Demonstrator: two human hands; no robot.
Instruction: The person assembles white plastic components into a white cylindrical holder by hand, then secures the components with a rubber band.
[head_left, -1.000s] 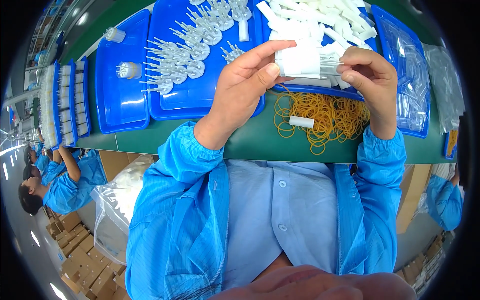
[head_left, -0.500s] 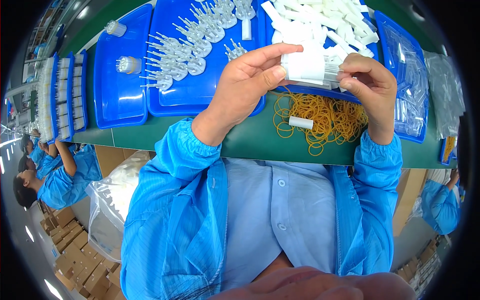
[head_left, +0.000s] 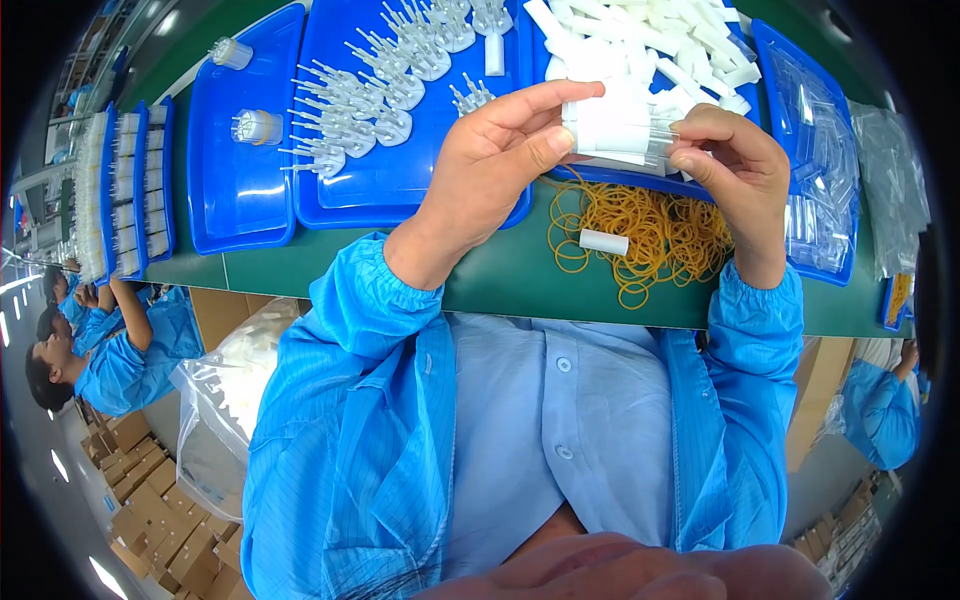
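My left hand [head_left: 480,155] is closed on the round pale base end of a white cylinder with thin rods [head_left: 612,128], held sideways above the bench. A clear plastic piece shows along the cylinder's lower side. From the right, my right hand [head_left: 738,165] pinches at the rod ends with thumb and forefinger; exactly what lies between those fingertips is hidden. Below the cylinder lies a heap of yellow rubber bands [head_left: 650,235], with a small white tube [head_left: 604,243] on it. White foam strips [head_left: 640,45] are piled behind my hands.
Left of my hands, a blue tray [head_left: 420,200] holds rows of grey bases with upright rods. Another blue tray [head_left: 235,205] carries two banded white bundles [head_left: 257,127]. Clear plastic pieces [head_left: 825,165] fill a tray at right. Co-workers in blue sit at both sides.
My right hand has shifted slightly left along the rods, toward the cylinder. Thin rod ends now show beside its fingertips. The left hand keeps its grip nearly unmoved.
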